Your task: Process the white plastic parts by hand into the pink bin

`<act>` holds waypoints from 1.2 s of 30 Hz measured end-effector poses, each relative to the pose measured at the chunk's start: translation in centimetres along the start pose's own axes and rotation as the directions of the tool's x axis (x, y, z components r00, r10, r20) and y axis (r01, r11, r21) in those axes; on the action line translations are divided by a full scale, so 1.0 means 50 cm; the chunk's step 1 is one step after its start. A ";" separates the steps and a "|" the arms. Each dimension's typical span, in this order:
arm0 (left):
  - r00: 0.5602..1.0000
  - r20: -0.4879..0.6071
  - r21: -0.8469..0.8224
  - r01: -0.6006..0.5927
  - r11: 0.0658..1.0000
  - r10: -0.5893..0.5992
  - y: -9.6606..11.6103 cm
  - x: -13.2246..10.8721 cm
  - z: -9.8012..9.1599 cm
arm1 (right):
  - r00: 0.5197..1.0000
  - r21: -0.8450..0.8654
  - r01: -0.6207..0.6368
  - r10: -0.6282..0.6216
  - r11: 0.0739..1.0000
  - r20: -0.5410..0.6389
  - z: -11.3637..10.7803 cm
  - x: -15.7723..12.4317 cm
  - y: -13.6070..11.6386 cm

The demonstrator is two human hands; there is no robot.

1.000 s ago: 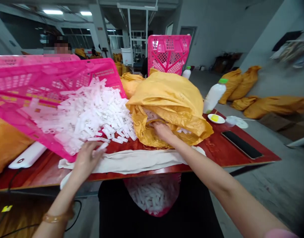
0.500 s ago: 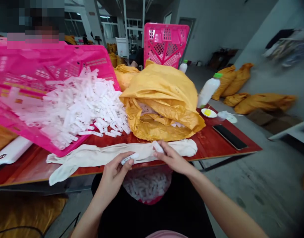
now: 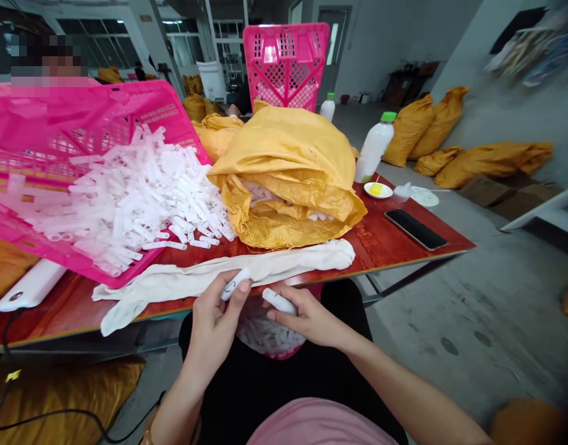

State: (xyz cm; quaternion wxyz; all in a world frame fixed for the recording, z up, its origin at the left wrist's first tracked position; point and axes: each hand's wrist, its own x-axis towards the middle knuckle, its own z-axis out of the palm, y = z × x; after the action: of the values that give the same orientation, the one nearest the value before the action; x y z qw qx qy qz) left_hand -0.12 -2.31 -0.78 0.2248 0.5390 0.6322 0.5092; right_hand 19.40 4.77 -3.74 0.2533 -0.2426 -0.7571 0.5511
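While held above the lap, left hand [image 3: 214,324]: fingers [image 3: 208,296] curled, pinching a white plastic tube [image 3: 235,284] against the thumb.
Right hand [image 3: 309,324]: fingers [image 3: 284,306] pinching a second white plastic tube [image 3: 279,301].
Tabletop [image 3: 381,238]: red, carrying a cream cloth strip [image 3: 219,277], a yellow woven sack [image 3: 284,185] and a tilted pink plastic crate [image 3: 93,117].

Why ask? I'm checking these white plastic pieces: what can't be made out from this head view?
All in the head view:
- Any marks on the white piece in the left hand: too small to read.
- Contents of the yellow woven sack: its folds hide nearly all.
- Pieces in the pink container: the hands and table edge hide part.
- Tilted pink crate: its far end is cut off by the left edge.
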 end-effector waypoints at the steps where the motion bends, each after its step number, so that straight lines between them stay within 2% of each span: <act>1: 0.998 -0.011 0.033 -0.056 0.998 0.056 0.002 0.001 0.004 | 1.000 0.015 -0.009 0.009 1.000 -0.006 0.005 -0.002 0.003; 4: 0.990 0.021 0.126 -0.138 0.982 0.136 -0.002 0.000 0.012 | 1.000 0.053 -0.023 0.023 0.998 0.000 0.013 -0.006 0.013; 6: 0.993 0.067 0.132 -0.104 0.986 0.096 -0.007 -0.003 0.010 | 0.999 0.056 -0.031 0.030 0.998 0.016 0.014 -0.007 0.017; 11: 0.999 0.006 0.051 0.041 0.998 -0.041 -0.013 -0.004 -0.003 | 0.997 0.032 -0.077 0.076 0.997 0.009 0.017 -0.007 0.023; 15: 0.998 0.065 0.096 -0.014 0.995 0.008 -0.022 0.001 -0.001 | 0.995 0.071 -0.099 0.097 0.993 0.027 0.028 -0.004 0.029; 17: 0.998 0.068 0.119 -0.002 0.993 -0.006 -0.029 0.003 0.000 | 0.994 0.101 -0.109 0.108 0.989 0.016 0.034 -0.004 0.033; 21: 0.991 0.081 -0.017 0.110 0.994 -0.109 -0.040 0.005 0.003 | 0.991 0.103 -0.130 0.130 0.986 0.010 0.041 -0.007 0.044; 25: 0.990 0.024 -0.180 0.140 0.974 -0.137 -0.048 0.000 0.020 | 0.991 0.069 -0.134 0.133 0.989 0.021 0.049 -0.008 0.050; 29: 0.989 0.007 -0.084 0.147 0.986 -0.147 -0.055 -0.022 0.041 | 0.993 0.065 -0.115 0.115 0.991 0.005 0.052 -0.006 0.048; 32: 0.994 0.051 -0.011 0.102 0.995 -0.102 -0.057 -0.035 0.047 | 0.993 0.009 -0.118 0.118 0.993 -0.020 0.050 -0.007 0.047; 36: 0.987 0.138 -0.099 0.094 0.991 -0.080 -0.057 -0.038 0.050 | 0.997 -0.173 -0.052 0.043 0.984 -0.057 0.054 -0.011 0.052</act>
State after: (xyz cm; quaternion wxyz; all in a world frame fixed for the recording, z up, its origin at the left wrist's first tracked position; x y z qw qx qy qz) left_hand 1.29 -2.76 -4.76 0.3169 0.5313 0.6110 0.4940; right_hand 18.27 3.23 -6.99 0.2379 -0.2963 -0.7894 0.4821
